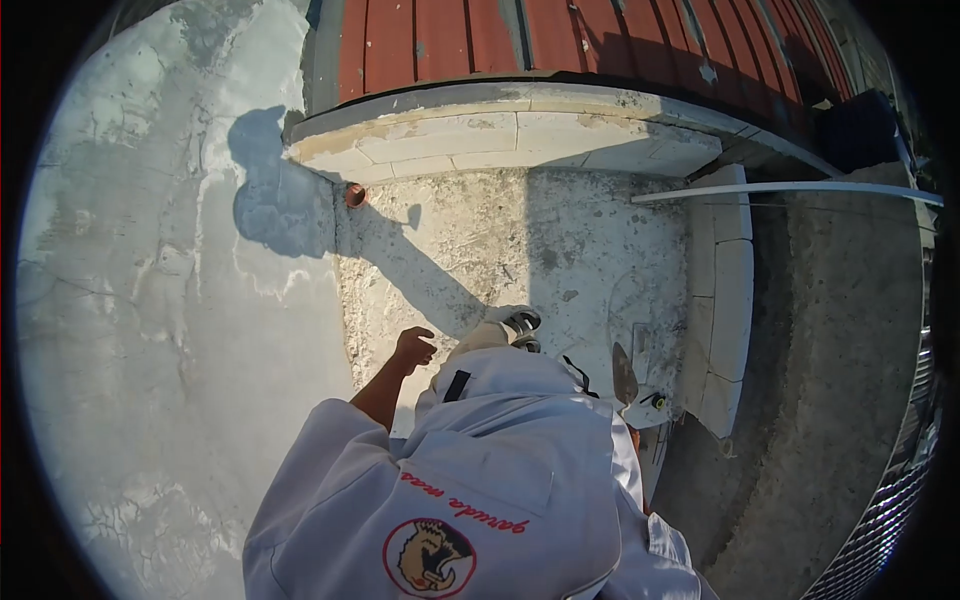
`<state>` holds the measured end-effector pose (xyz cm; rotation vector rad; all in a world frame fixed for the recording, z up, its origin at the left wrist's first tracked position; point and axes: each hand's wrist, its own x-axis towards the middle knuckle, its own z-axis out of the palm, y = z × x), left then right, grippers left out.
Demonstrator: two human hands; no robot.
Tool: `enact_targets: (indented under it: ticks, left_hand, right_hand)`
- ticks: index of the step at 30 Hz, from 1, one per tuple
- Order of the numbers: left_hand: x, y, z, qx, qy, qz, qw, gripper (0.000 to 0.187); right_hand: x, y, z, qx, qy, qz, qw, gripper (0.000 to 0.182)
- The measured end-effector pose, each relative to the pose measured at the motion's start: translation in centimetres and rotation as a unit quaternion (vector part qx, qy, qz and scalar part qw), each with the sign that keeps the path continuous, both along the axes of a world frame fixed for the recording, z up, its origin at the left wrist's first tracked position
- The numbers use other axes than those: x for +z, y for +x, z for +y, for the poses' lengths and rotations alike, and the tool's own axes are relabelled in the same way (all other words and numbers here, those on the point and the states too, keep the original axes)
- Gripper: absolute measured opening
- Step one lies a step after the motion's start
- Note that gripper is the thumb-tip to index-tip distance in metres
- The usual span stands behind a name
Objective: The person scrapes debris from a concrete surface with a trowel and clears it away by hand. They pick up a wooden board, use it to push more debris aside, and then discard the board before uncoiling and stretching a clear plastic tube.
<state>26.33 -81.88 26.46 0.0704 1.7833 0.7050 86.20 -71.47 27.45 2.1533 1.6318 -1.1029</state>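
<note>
My left hand (415, 348) hangs in front of my body on the left, with nothing in it. Its fingers are loosely bent and a little apart. Of my right hand (635, 437) only a small part shows beside my shirt. Just beyond it a pointed trowel (625, 374) sticks out, its handle end at that hand, so I appear to grip it; the fingers themselves are hidden. Close by on the right is a yellow and black tape measure (655, 401). My shoe (523, 321) stands on the rough concrete floor (450, 230).
Low walls of pale blocks (430, 140) run along the far side and the right (720, 300). Beyond the far wall is red ribbed metal roofing (450, 40). A reddish pipe (355, 195) stands in the corner. A long white strip (790, 187) crosses the right wall. A plastered wall (150, 300) rises left.
</note>
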Motion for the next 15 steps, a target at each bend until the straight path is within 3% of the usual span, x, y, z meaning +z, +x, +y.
enact_targets:
  ticks: [10,12,13,15]
  left_hand:
    - [-0.4,0.9,-4.6,0.029,-0.016,-0.004,0.999,0.038]
    - [-0.5,0.9,-5.1,0.019,-0.032,0.009,0.999,0.041]
    - [-0.5,1.0,-5.5,0.019,-0.031,0.007,0.999,0.041]
    - [-0.6,1.1,-5.8,0.019,-0.029,0.007,0.999,0.043]
  right_hand:
    - [-1.7,2.6,0.5,0.097,0.040,-0.029,0.994,0.041]
    - [2.0,-0.1,1.3,0.036,0.014,-0.023,0.999,0.039]
    - [4.6,-2.2,2.3,-0.113,-0.082,0.036,0.989,0.033]
    - [5.7,-3.2,2.7,-0.147,-0.071,0.067,0.984,0.028]
